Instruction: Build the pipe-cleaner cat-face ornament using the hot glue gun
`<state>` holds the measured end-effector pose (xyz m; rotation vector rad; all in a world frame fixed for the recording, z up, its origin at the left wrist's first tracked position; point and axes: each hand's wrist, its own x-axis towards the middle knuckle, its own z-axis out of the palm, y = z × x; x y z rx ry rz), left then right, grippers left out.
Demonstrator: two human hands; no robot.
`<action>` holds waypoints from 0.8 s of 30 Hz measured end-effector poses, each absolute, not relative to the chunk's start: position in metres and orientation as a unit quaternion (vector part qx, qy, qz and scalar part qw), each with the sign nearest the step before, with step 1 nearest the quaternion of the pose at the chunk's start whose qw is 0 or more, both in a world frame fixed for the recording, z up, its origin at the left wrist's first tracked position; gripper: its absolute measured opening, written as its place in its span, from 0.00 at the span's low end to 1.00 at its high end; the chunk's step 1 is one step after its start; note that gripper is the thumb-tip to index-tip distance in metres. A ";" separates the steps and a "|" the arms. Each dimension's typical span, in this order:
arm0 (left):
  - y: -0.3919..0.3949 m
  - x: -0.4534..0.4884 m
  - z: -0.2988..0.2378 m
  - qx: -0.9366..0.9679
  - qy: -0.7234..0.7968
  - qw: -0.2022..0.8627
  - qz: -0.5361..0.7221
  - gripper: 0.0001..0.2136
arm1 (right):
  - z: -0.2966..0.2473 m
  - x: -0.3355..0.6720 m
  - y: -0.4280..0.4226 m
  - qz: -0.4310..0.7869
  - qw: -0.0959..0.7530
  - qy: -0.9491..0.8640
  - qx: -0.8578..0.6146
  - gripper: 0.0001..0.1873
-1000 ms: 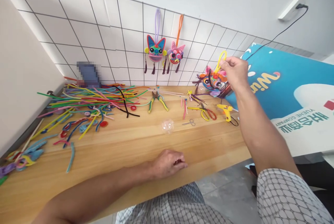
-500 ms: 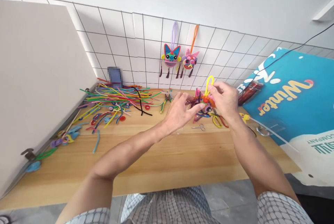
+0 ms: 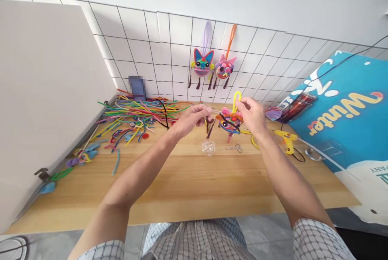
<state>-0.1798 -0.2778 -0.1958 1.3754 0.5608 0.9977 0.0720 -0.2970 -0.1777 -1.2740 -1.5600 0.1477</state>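
A yellow pipe-cleaner loop (image 3: 237, 97) is pinched in my right hand (image 3: 254, 115). From it hangs a colourful animal-face ornament (image 3: 229, 122), with pink ears, an orange and red brow and a dark eye. To its left, the closed fingers of my left hand (image 3: 194, 118) hold dark tassels (image 3: 209, 127), which dangle below the fingertips. A thin pale strand seems to run from these fingers toward the ornament. Under my hands a clear plastic bowl (image 3: 208, 147) and small scissors (image 3: 235, 148) lie on the wooden table (image 3: 188, 187).
Pipe cleaners (image 3: 142, 110) are heaped at the back left. Two finished ornaments (image 3: 202, 66) hang on the wall grid. On the right are a yellow glue gun (image 3: 287, 139), a dark red cylinder (image 3: 300, 105) and a blue printed board (image 3: 342, 102). A white panel (image 3: 51, 90) stands left.
My left hand has drawn away to the left from the ornament, with the tassels now hanging from its fingers. My right hand shifted slightly left and still holds the yellow loop.
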 end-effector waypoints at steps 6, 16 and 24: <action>-0.253 -0.221 -0.201 0.600 0.268 0.639 0.399 0.22 | -0.174 0.073 -0.276 0.110 0.579 -0.616 -0.522 0.20; -0.239 -0.245 -0.220 0.603 0.311 0.639 0.363 0.24 | -0.163 0.072 -0.259 0.115 0.611 -0.598 -0.506 0.18; -0.238 -0.293 -0.243 0.624 0.369 0.603 0.333 0.23 | -0.160 0.091 -0.239 0.090 0.667 -0.570 -0.470 0.21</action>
